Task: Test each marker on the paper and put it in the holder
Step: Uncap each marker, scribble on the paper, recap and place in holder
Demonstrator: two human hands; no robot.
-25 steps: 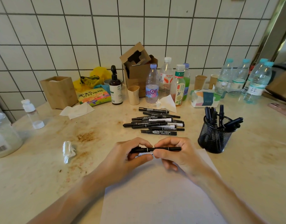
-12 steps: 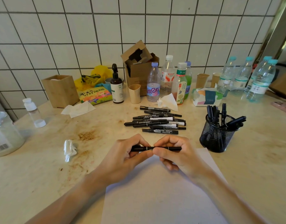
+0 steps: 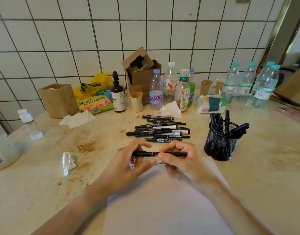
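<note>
A thin black marker (image 3: 153, 153) lies level between both hands, just above the far edge of the white paper (image 3: 164, 206). My left hand (image 3: 129, 165) pinches its left end and my right hand (image 3: 181, 160) grips its right half. Small black scribbles show on the paper under the hands. A pile of several black markers (image 3: 160, 130) lies on the counter beyond the hands. To the right stands the black mesh holder (image 3: 219, 146) with several markers upright in it.
A crumpled tissue (image 3: 68, 162) lies left of the hands. Along the tiled wall stand bottles (image 3: 155, 89), a cardboard box (image 3: 142, 73), a wooden box (image 3: 58, 100), paper cups and a tissue pack (image 3: 211, 104). A plastic jar (image 3: 1, 148) sits at the far left.
Both hands keep holding the marker level in about the same place. The view has tilted slightly; nothing else has visibly moved.
</note>
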